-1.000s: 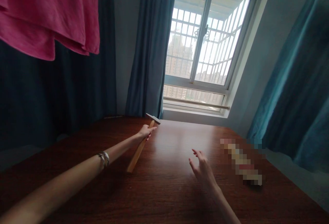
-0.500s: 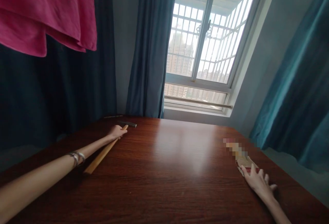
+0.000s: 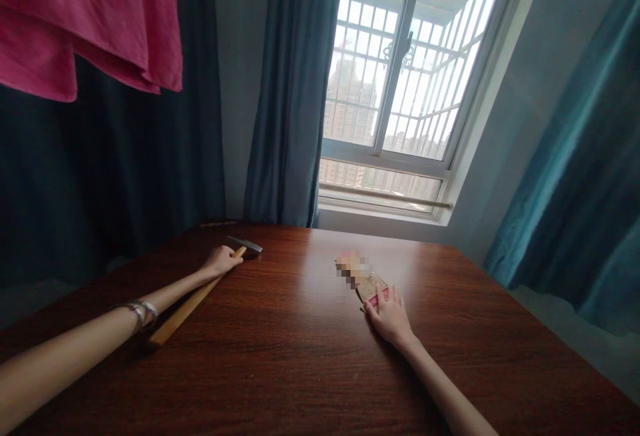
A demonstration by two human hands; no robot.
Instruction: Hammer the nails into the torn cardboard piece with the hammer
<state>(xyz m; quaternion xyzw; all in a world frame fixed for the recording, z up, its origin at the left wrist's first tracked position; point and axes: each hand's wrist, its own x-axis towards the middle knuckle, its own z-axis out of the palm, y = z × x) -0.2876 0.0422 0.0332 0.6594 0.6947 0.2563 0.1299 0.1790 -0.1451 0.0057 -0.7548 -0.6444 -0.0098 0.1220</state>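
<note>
A hammer (image 3: 189,310) with a long wooden handle and a dark metal head lies slantwise over the left part of the table. My left hand (image 3: 220,263) is closed around its handle just below the head. Right of the middle, my right hand (image 3: 393,320) grips the near end of a flat tan and red packet (image 3: 371,286), thumb on one side and fingers over the top. The far part of the packet is blurred by blocks, so its print cannot be read. A bracelet circles my left wrist.
The dark wooden table (image 3: 300,369) reaches back to a barred window (image 3: 390,123). Blue curtains (image 3: 295,89) hang at the left and right. A pink cloth (image 3: 100,23) hangs at the upper left. A thin strip (image 3: 219,224) lies at the table's back left edge.
My right hand has brought the packet from the table's right side leftward toward the middle. My left hand stays on the hammer, whose head now shows more clearly.
</note>
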